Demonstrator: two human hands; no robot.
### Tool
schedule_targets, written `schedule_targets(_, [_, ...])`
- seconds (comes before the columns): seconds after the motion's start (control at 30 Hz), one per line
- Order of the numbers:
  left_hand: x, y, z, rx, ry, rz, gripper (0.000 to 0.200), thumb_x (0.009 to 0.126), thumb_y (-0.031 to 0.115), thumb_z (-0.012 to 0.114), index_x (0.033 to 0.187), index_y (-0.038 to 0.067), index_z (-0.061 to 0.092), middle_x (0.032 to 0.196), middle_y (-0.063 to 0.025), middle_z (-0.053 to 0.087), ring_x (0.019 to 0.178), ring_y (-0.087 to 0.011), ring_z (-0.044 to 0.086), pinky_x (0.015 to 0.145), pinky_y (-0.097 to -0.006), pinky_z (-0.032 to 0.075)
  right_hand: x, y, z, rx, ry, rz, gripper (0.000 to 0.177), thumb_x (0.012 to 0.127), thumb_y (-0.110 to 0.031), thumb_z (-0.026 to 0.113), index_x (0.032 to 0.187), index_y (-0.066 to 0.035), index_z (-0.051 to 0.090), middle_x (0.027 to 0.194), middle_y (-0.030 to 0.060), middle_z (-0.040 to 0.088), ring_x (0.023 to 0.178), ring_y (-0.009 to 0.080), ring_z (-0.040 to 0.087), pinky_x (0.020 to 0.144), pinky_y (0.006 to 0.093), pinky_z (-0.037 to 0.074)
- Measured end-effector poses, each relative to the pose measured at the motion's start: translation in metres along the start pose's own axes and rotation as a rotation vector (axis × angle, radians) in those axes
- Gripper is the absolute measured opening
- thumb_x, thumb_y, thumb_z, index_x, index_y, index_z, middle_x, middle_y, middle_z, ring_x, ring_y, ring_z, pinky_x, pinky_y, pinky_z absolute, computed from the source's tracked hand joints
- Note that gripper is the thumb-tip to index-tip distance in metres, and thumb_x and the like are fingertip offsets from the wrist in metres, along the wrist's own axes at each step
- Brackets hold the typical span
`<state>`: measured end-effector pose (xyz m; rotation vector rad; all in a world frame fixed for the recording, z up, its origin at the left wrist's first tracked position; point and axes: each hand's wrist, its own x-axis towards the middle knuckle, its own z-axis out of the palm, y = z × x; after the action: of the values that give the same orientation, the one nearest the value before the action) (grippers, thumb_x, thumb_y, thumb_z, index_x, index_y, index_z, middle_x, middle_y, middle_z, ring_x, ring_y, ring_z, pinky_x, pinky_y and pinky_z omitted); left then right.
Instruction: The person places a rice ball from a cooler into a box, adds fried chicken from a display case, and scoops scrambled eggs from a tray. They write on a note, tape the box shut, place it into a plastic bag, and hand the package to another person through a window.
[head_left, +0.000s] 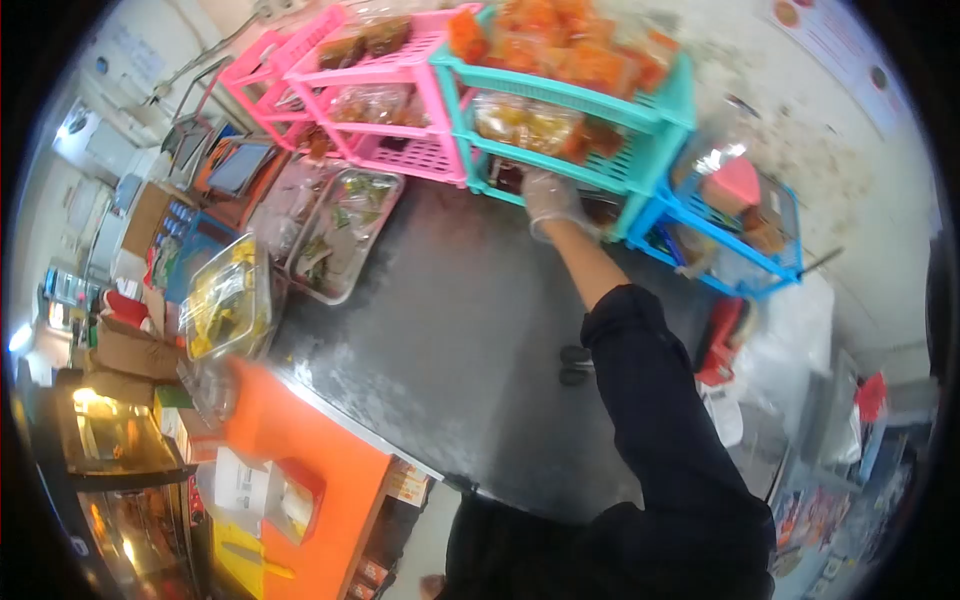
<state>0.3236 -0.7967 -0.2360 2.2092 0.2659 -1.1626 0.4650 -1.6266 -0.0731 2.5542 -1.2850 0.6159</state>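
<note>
My right hand [550,198], in a clear plastic glove, reaches into the lowest level of the teal rack [655,120]. A dark packet [506,178] lies just left of its fingers. The fingers are blurred and partly hidden by the shelf, so whether they grip anything does not show. Above the hand, the middle shelf holds clear bags of yellowish food [525,122]. Orange food packets [570,50] are piled on top. A small part of my left hand [432,587] appears at the bottom edge beside my dark clothing, its fingers not distinguishable.
Pink racks [440,95] stand left of the teal one, a blue basket [725,240] right. Trays with greens [345,235] and yellow food [225,300] line the dark table's [450,300] left side. Black-handled scissors [574,366] lie near my sleeve. A knife [258,560] rests on a yellow board.
</note>
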Motion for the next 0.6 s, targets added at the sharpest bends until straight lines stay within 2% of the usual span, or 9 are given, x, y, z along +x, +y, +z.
schedule_targets(0.1, [-0.020,-0.020,0.038,0.126,0.062,-0.100,0.026,0.081,0.025,0.058,0.089,0.000,0.059,0.087,-0.0173,0.061,0.077,-0.0327,0.057,0.068,-0.0382,0.046,0.008,-0.008,0.010,0.338,-0.146,0.111,0.034,0.080,-0.022,0.059,0.104,0.001,0.055,0.094,0.0212,0.061,0.092,0.0357,0.058,0.081,0.0428,0.046])
schedule_targets(0.23, [-0.030,-0.028,0.067,0.173,0.081,-0.109,0.028,0.082,0.025,0.057,0.094,0.000,0.059,0.091,-0.0179,0.061,0.082,-0.0328,0.057,0.072,-0.0387,0.045,0.009,-0.011,0.039,0.532,0.012,0.254,0.065,0.069,-0.034,0.071,0.118,0.000,0.046,0.105,0.0258,0.057,0.100,0.0379,0.055,0.086,0.0430,0.045])
schedule_targets(0.3, [-0.031,-0.035,0.075,0.195,0.122,-0.055,0.029,0.083,0.025,0.056,0.097,0.000,0.058,0.093,-0.0183,0.061,0.084,-0.0329,0.057,0.074,-0.0389,0.045,0.016,-0.011,0.029,0.631,-0.218,0.222,0.063,0.068,-0.036,0.071,0.116,-0.001,0.049,0.104,0.0229,0.059,0.097,0.0375,0.056,0.086,0.0435,0.044])
schedule_targets(0.37, [-0.027,-0.042,0.076,0.251,0.210,0.090,0.030,0.084,0.025,0.055,0.099,0.000,0.058,0.095,-0.0186,0.061,0.087,-0.0329,0.057,0.076,-0.0392,0.045,0.014,-0.009,0.022,0.438,-0.175,-0.016,0.035,0.078,-0.029,0.061,0.102,-0.004,0.057,0.098,0.0165,0.061,0.088,0.0353,0.060,0.079,0.0429,0.047])
schedule_targets(0.43, [-0.021,-0.065,0.068,0.623,0.440,0.544,0.031,0.085,0.024,0.054,0.102,-0.001,0.058,0.096,-0.0190,0.060,0.089,-0.0330,0.056,0.078,-0.0394,0.045,0.005,-0.017,0.006,0.240,-0.098,-0.165,0.017,0.084,-0.016,0.047,0.087,-0.007,0.062,0.085,0.0141,0.062,0.077,0.0312,0.061,0.070,0.0405,0.048])
schedule_targets(0.47, [-0.055,0.008,0.064,0.330,0.630,0.362,0.016,0.080,0.012,0.055,0.093,0.004,0.061,0.080,-0.0161,0.064,0.073,-0.0289,0.061,0.068,-0.0383,0.047,0.002,-0.016,0.028,0.014,0.059,-0.295,0.015,0.083,-0.013,0.047,0.081,-0.009,0.061,0.079,0.0118,0.061,0.072,0.0284,0.061,0.066,0.0397,0.048])
schedule_targets(0.5, [-0.062,0.047,0.060,0.089,0.758,0.195,0.015,0.083,0.015,0.053,0.092,0.004,0.059,0.080,-0.0183,0.062,0.075,-0.0312,0.061,0.070,-0.0386,0.047,-0.009,-0.019,-0.007,0.330,0.444,-0.536,0.013,0.083,-0.011,0.047,0.078,-0.008,0.059,0.074,0.0099,0.059,0.069,0.0272,0.059,0.063,0.0388,0.047])
schedule_targets(0.53, [-0.073,0.082,0.042,-0.062,0.707,0.123,0.023,0.087,0.016,0.050,0.102,0.000,0.056,0.094,-0.0180,0.061,0.085,-0.0313,0.058,0.076,-0.0390,0.045,-0.028,-0.042,-0.076,0.372,0.381,-0.548,0.012,0.082,-0.009,0.048,0.079,-0.007,0.059,0.072,0.0107,0.058,0.068,0.0293,0.058,0.062,0.0399,0.046])
schedule_targets(0.6, [-0.071,0.107,0.025,-0.130,0.921,0.244,0.013,0.083,0.005,0.052,0.094,0.000,0.057,0.087,-0.0150,0.062,0.082,-0.0267,0.061,0.075,-0.0354,0.046,-0.067,-0.082,-0.145,0.624,0.273,-0.473,0.014,0.085,-0.011,0.049,0.087,-0.004,0.060,0.078,0.0176,0.059,0.069,0.0344,0.056,0.062,0.0419,0.043])
